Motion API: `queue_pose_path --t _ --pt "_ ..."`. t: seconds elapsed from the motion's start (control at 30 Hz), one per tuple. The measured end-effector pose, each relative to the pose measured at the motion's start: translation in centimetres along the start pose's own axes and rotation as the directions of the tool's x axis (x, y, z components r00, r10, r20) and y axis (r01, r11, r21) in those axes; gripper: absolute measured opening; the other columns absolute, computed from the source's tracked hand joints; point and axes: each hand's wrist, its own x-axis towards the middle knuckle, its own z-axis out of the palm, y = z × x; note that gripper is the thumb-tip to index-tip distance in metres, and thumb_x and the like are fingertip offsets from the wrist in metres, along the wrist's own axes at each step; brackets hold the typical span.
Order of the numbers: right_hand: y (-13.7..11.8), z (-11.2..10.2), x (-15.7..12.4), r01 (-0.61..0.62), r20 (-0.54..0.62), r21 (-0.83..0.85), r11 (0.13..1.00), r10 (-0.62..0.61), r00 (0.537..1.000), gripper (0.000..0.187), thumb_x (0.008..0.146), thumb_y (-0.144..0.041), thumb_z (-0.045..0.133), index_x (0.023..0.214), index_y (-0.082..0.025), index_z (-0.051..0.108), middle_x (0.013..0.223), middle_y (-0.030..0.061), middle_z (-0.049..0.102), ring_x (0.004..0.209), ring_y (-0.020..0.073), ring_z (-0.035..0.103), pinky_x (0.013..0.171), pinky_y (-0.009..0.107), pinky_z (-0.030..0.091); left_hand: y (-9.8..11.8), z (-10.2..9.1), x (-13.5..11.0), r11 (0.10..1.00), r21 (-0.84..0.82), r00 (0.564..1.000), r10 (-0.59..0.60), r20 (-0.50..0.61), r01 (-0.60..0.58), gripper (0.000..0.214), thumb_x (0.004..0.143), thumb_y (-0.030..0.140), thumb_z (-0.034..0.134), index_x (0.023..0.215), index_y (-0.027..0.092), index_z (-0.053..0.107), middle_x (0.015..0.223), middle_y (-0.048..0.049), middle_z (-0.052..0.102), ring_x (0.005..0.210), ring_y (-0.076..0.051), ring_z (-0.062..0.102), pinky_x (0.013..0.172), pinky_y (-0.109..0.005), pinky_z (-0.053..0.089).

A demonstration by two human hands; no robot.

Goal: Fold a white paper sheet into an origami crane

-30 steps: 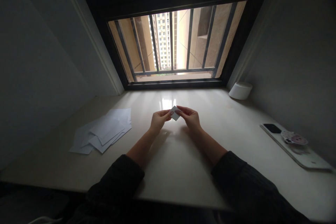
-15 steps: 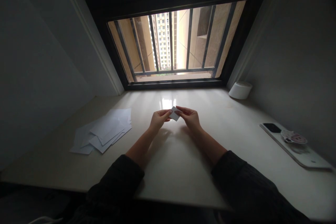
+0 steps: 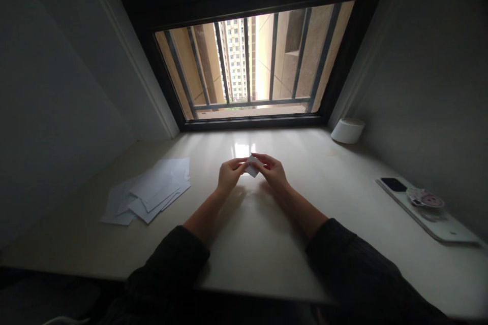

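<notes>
A small folded piece of white paper point(image 3: 252, 166) is held just above the pale desk point(image 3: 267, 244), at its middle. My left hand point(image 3: 229, 174) pinches its left edge with thumb and fingers closed. My right hand point(image 3: 273, 171) pinches its right side, fingers curled over the top. Both dark sleeves reach in from the bottom of the view.
A loose pile of white paper sheets point(image 3: 148, 190) lies on the desk at the left. A white phone point(image 3: 423, 208) with a sticker grip lies at the right. A white round container point(image 3: 347, 130) stands by the barred window point(image 3: 251, 61). Walls close in on both sides.
The hands have stayed in place. The fingers have shifted slightly on the small paper, and my right fingers now curl further over it.
</notes>
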Motion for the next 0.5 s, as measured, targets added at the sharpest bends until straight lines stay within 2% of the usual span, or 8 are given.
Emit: queue_pose_path --t 0.13,0.27,0.5 --pt "-0.02 0.09 0.03 -0.049 -0.054 0.063 0.997 0.052 0.997 0.035 0.066 -0.043 0.073 0.093 -0.021 0.072 0.088 0.0066 0.072 0.077 0.0202 0.064 0.066 0.031 0.051 -0.32 -0.07 -0.06 0.998 0.051 0.999 0.035 0.027 -0.037 0.037 0.065 0.044 0.073 0.091 0.016 0.073 0.086 -0.009 0.073 0.08 -0.021 0.067 0.068 -0.03 0.051" --pt "-0.03 0.02 -0.02 -0.089 -0.09 0.11 0.99 0.099 0.991 0.032 0.063 -0.043 0.076 0.086 -0.02 0.074 0.08 0.0065 0.072 0.07 0.0198 0.064 0.063 0.031 0.05 -0.68 -0.11 -0.1 0.996 0.09 0.999 0.02 0.038 -0.023 0.037 0.067 0.045 0.072 0.09 0.016 0.074 0.086 -0.0092 0.073 0.079 -0.021 0.066 0.066 -0.028 0.049" --pt "-0.04 0.05 -0.06 -0.082 -0.087 0.1 0.992 0.091 0.992 0.038 0.062 -0.042 0.076 0.093 -0.019 0.073 0.08 0.0066 0.072 0.072 0.0201 0.065 0.066 0.032 0.05 -0.36 -0.08 -0.12 0.993 0.117 1.0 0.02 -0.017 -0.017 0.036 0.069 0.046 0.069 0.088 0.016 0.073 0.082 -0.008 0.072 0.076 -0.018 0.064 0.063 -0.027 0.05"
